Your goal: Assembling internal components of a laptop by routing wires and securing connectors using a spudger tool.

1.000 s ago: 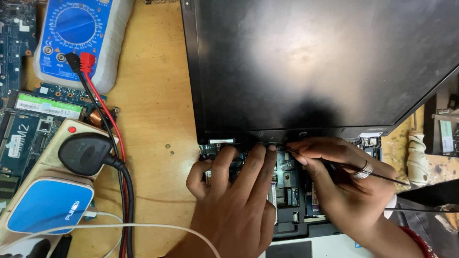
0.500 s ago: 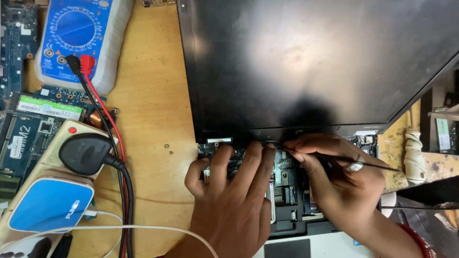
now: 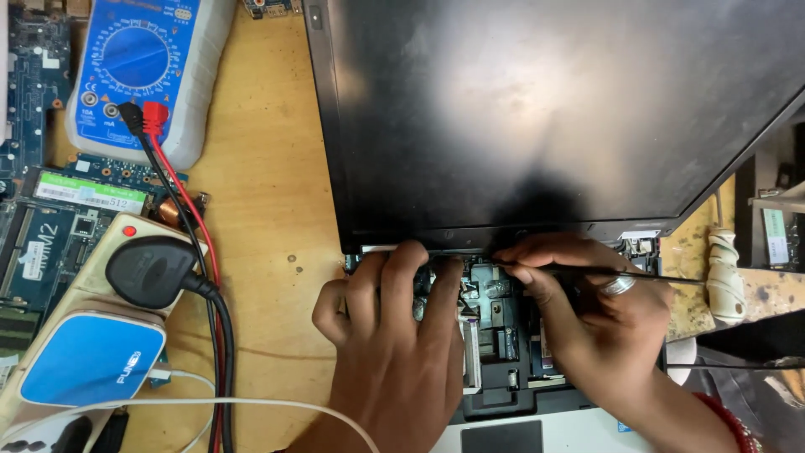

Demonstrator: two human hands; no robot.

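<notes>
Left hand (image 3: 394,335) lies flat, fingers spread, on the laptop's internals (image 3: 495,335); right hand (image 3: 587,310) pinches a thin tool (image 3: 637,273).

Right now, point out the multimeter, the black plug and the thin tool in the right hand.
multimeter (image 3: 134,59): head view, on its blue dial face.
black plug (image 3: 151,270): head view, on the plug's rounded top.
thin tool (image 3: 587,271): head view, on the dark shaft between the right hand's fingers.

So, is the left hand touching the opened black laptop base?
Touching. The head view shows the left hand pressed flat on the opened black laptop base, fingertips at the hinge edge.
</notes>
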